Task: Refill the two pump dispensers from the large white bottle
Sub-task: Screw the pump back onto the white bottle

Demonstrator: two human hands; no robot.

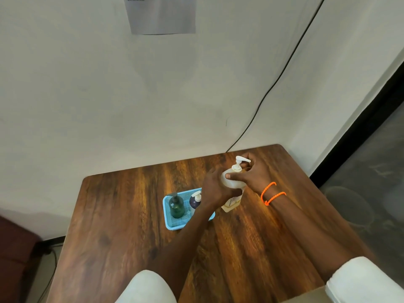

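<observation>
The large white bottle (pixel 231 182) stands upright on the tabletop (pixel 122 215), just right of the blue tray (pixel 169 225) holding both pump dispensers (pixel 176 205). The left hand (pixel 215 189) wraps its body; the right hand (pixel 251 171) curls round its shoulder below the pump collar. The bottle's lower part and fill level are hidden.
</observation>
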